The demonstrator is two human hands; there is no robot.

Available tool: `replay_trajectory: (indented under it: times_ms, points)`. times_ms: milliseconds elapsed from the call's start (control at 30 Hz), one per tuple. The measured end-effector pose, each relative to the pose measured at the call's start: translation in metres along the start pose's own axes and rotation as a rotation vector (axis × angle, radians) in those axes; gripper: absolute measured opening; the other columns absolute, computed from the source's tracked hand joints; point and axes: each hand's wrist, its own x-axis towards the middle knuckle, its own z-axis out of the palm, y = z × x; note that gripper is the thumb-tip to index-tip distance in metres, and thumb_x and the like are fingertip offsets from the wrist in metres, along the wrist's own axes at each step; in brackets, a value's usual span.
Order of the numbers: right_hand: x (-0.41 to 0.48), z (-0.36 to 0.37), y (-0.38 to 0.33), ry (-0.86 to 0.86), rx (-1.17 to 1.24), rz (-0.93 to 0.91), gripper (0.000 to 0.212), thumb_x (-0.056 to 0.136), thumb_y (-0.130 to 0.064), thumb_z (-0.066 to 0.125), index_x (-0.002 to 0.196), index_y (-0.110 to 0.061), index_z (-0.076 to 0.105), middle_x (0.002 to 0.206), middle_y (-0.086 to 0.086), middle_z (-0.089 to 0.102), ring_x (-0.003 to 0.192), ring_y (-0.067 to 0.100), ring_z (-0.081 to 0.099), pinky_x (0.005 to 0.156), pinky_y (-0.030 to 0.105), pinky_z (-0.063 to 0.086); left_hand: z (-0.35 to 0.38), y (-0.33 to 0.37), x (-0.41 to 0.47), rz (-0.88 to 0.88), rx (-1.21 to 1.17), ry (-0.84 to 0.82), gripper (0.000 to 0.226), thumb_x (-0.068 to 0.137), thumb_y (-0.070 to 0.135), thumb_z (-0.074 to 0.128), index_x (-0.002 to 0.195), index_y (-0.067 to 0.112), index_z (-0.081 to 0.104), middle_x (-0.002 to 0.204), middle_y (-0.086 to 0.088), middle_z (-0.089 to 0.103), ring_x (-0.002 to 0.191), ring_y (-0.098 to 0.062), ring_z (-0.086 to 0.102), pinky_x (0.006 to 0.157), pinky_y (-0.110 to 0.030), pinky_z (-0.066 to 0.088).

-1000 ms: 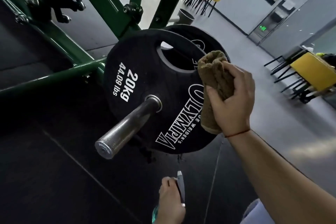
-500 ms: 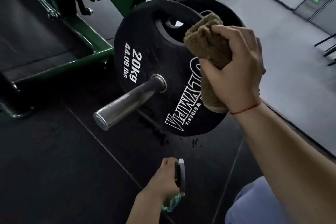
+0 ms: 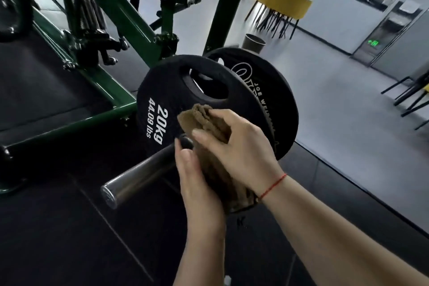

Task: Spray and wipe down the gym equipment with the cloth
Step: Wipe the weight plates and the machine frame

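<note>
A black 20kg weight plate (image 3: 162, 90) sits on a steel bar sleeve (image 3: 139, 176), with a second black plate (image 3: 262, 81) behind it. My right hand (image 3: 243, 153) is shut on a bunched brown cloth (image 3: 204, 121), which it holds in front of the plate's centre, over the inner end of the sleeve. My left hand (image 3: 195, 183) lies against the cloth's left side with its fingers straight and its thumb hidden. No spray bottle shows in it. A small white object (image 3: 228, 281) peeks in at the bottom edge, too little of it to identify.
The green machine frame (image 3: 69, 123) runs along the left over black rubber flooring. Behind the plates stand a dark post (image 3: 222, 7) and a grey bin (image 3: 253, 44). A yellow table (image 3: 283, 1) is at the back, and black chair legs (image 3: 413, 97) are at the right.
My right hand brought the cloth down from the plate's upper right to its centre. My left hand rose from low down, where it held a bottle, to the cloth.
</note>
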Motion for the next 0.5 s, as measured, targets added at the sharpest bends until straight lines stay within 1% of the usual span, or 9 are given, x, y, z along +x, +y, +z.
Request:
replay_trajectory:
  times_ms: [67, 133, 200, 300, 333, 367, 433, 467, 500]
  points:
    - [0.002, -0.013, -0.004, -0.072, 0.295, 0.005, 0.036, 0.095, -0.053, 0.055, 0.125, -0.035, 0.065, 0.11, -0.016, 0.072, 0.107, -0.002, 0.063, 0.094, 0.028, 0.052, -0.002, 0.002, 0.009, -0.033, 0.004, -0.024, 0.089, 0.083, 0.083, 0.049, 0.152, 0.027, 0.042, 0.147, -0.001, 0.056, 0.137, -0.02, 0.052, 0.111, -0.048, 0.04]
    - [0.005, -0.026, -0.002, -0.135, 0.548, 0.047, 0.028, 0.104, -0.03, 0.049, 0.127, -0.026, 0.065, 0.111, -0.008, 0.074, 0.104, 0.002, 0.067, 0.083, 0.023, 0.055, -0.009, 0.007, 0.017, -0.135, 0.017, -0.014, 0.093, 0.075, 0.087, 0.057, 0.146, 0.028, 0.05, 0.142, -0.002, 0.061, 0.132, -0.024, 0.057, 0.109, -0.053, 0.043]
    - [0.005, -0.034, 0.002, -0.238, 0.677, 0.104, 0.03, 0.105, -0.017, 0.047, 0.132, -0.021, 0.06, 0.114, -0.002, 0.075, 0.105, 0.011, 0.07, 0.075, 0.028, 0.059, -0.013, 0.01, 0.023, -0.243, 0.007, -0.028, 0.083, 0.072, 0.076, 0.072, 0.138, 0.028, 0.059, 0.134, -0.005, 0.067, 0.124, -0.027, 0.064, 0.106, -0.055, 0.046]
    - [0.003, -0.034, 0.009, -0.325, 0.754, 0.123, 0.034, 0.104, -0.004, 0.047, 0.134, -0.018, 0.054, 0.119, 0.003, 0.073, 0.105, 0.019, 0.072, 0.078, 0.035, 0.062, -0.017, 0.009, 0.029, -0.355, -0.018, 0.047, 0.06, 0.074, 0.043, 0.087, 0.125, 0.02, 0.067, 0.117, -0.009, 0.075, 0.109, -0.029, 0.072, 0.101, -0.056, 0.052]
    - [0.003, -0.035, 0.011, -0.278, 0.774, 0.114, 0.034, 0.103, 0.0, 0.047, 0.132, -0.016, 0.056, 0.118, 0.005, 0.073, 0.102, 0.022, 0.073, 0.077, 0.035, 0.062, -0.017, 0.007, 0.03, -0.383, -0.038, 0.088, 0.051, 0.077, 0.036, 0.085, 0.122, 0.017, 0.069, 0.112, -0.01, 0.076, 0.104, -0.03, 0.073, 0.099, -0.057, 0.053]
    - [0.005, -0.038, 0.014, -0.171, 0.782, 0.1, 0.033, 0.101, 0.003, 0.048, 0.127, -0.014, 0.06, 0.113, 0.006, 0.075, 0.097, 0.023, 0.074, 0.074, 0.033, 0.062, -0.018, 0.003, 0.032, -0.401, -0.046, 0.132, 0.043, 0.08, 0.032, 0.082, 0.119, 0.016, 0.07, 0.108, -0.011, 0.077, 0.101, -0.031, 0.074, 0.098, -0.057, 0.053]
    - [0.015, -0.048, 0.024, 0.165, 0.701, 0.047, 0.028, 0.096, 0.005, 0.056, 0.112, -0.013, 0.068, 0.102, 0.003, 0.077, 0.093, 0.017, 0.074, 0.073, 0.027, 0.058, -0.017, -0.004, 0.035, -0.401, 0.018, 0.242, 0.034, 0.084, 0.031, 0.078, 0.116, 0.02, 0.07, 0.104, -0.005, 0.078, 0.098, -0.027, 0.074, 0.095, -0.051, 0.056]
    - [0.021, -0.054, 0.031, 0.315, 0.609, 0.028, 0.026, 0.094, 0.003, 0.06, 0.107, -0.016, 0.071, 0.1, -0.001, 0.077, 0.094, 0.012, 0.072, 0.077, 0.026, 0.057, -0.017, -0.008, 0.036, -0.369, 0.085, 0.295, 0.032, 0.086, 0.032, 0.076, 0.116, 0.025, 0.068, 0.105, 0.0, 0.077, 0.099, -0.023, 0.073, 0.092, -0.044, 0.056]
    - [0.027, -0.058, 0.039, 0.404, 0.514, 0.032, 0.025, 0.092, -0.001, 0.063, 0.105, -0.021, 0.072, 0.101, -0.005, 0.076, 0.097, 0.008, 0.07, 0.085, 0.028, 0.055, -0.018, -0.012, 0.037, -0.302, 0.183, 0.34, 0.029, 0.089, 0.033, 0.074, 0.116, 0.029, 0.065, 0.107, 0.004, 0.074, 0.101, -0.018, 0.07, 0.089, -0.039, 0.055]
